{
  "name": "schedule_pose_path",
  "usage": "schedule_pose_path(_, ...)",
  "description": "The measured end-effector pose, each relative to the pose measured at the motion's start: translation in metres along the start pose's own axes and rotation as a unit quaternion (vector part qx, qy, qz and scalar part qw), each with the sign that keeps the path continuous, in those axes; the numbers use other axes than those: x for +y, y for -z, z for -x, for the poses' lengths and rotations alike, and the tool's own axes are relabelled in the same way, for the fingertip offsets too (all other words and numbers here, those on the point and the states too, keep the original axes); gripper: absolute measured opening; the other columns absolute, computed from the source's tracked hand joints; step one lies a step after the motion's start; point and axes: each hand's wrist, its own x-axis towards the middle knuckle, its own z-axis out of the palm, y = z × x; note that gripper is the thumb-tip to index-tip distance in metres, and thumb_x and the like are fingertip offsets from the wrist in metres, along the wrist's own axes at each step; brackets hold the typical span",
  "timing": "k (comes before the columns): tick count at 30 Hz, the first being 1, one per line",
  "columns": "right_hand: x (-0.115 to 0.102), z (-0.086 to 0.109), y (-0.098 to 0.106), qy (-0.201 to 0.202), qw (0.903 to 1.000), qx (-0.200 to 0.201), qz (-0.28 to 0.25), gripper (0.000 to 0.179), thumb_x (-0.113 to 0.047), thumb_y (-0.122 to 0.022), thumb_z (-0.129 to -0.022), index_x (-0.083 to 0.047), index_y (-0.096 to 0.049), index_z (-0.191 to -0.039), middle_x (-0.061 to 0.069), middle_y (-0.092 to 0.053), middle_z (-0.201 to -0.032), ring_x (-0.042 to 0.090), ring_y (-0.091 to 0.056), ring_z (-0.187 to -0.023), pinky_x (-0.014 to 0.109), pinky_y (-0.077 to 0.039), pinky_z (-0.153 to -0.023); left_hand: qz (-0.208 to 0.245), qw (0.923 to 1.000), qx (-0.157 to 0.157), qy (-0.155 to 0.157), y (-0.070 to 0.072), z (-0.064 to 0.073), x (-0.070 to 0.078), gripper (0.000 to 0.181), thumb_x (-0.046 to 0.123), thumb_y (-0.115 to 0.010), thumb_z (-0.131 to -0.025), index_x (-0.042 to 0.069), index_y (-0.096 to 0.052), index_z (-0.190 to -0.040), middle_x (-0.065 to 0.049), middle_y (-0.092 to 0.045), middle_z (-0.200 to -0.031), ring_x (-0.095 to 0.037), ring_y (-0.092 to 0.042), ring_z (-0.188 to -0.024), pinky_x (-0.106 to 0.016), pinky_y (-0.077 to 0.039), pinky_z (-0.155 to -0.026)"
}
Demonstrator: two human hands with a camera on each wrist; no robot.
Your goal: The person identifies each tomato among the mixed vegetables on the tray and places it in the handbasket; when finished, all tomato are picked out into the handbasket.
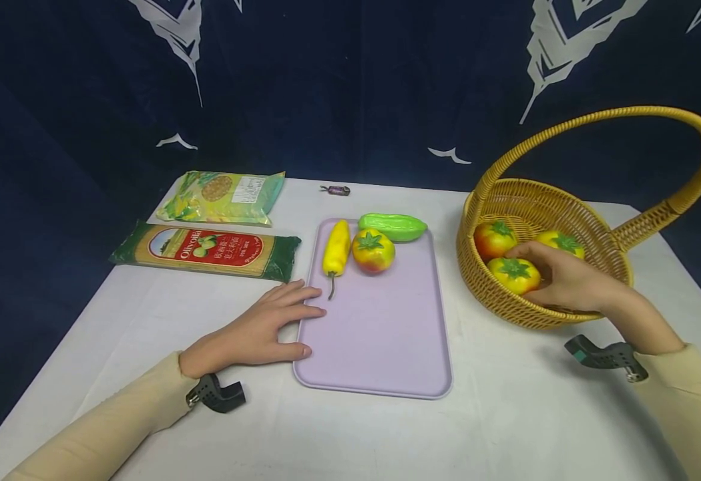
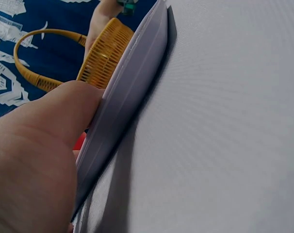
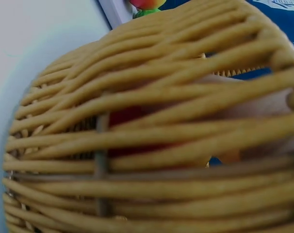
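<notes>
My left hand (image 1: 266, 329) lies flat on the white table, fingers straight, its fingertips and thumb against the left edge of a lilac tray (image 1: 380, 334). In the left wrist view the thumb (image 2: 45, 145) presses that tray edge (image 2: 132, 82). On the tray lie a yellow pepper (image 1: 336, 248), a tomato (image 1: 372, 250) and a green gourd (image 1: 393, 226). My right hand (image 1: 557, 275) reaches into a wicker basket (image 1: 483, 284), fingers curled round the front tomato (image 1: 511, 275). Two more tomatoes (image 1: 493, 238) sit behind it. The right wrist view shows the basket wall (image 3: 152, 121) up close.
A pasta packet (image 1: 206, 249) and a bag of corn (image 1: 221, 197) lie left of the tray. A small purple object (image 1: 335, 190) sits at the table's far edge. The basket's tall handle (image 1: 675, 127) arches over my right hand. Dark blue cloth hangs behind.
</notes>
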Motion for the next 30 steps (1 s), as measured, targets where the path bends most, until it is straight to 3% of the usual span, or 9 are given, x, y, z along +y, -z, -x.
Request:
schedule_pose_path(12, -0.005, -0.005, -0.001, -0.014, 0.9997, 0.021, 0.006, 0.063, -0.006, -0.082, -0.082, -0.001, -0.05, -0.137, 0.025, -0.062, -0.132, -0.003, -0.054, -0.1, 0.008, -0.047, -0.082, 0.0, 1.0, 0.002, -0.001, 0.0, 0.0, -0.001, 0.054, 0.038, -0.074, -0.086, 0.023, -0.065, -0.137, -0.005, -0.045, -0.16, -0.041, -0.028, -0.154, -0.069, -0.024, -0.122)
schedule_pose_path(20, -0.007, -0.009, -0.003, -0.016, 0.999, 0.04, 0.015, 0.067, -0.003, -0.082, -0.081, 0.004, -0.048, -0.139, 0.032, -0.061, -0.131, 0.038, -0.06, -0.116, 0.006, -0.045, -0.081, 0.0, 1.0, -0.005, 0.004, 0.0, -0.001, -0.001, 0.055, 0.039, -0.074, -0.086, 0.023, -0.064, -0.138, -0.004, -0.044, -0.161, -0.04, -0.027, -0.155, -0.068, -0.023, -0.123)
schedule_pose_path(30, -0.004, -0.013, -0.003, -0.024, 0.9983, 0.047, 0.023, 0.072, -0.006, -0.083, -0.08, 0.004, -0.045, -0.141, 0.032, -0.061, -0.129, 0.04, -0.061, -0.113, 0.008, -0.044, -0.08, 0.006, 0.9999, -0.006, 0.007, 0.0, 0.0, 0.0, 0.056, 0.038, -0.074, -0.086, 0.023, -0.064, -0.138, -0.004, -0.044, -0.161, -0.039, -0.026, -0.155, -0.067, -0.023, -0.123)
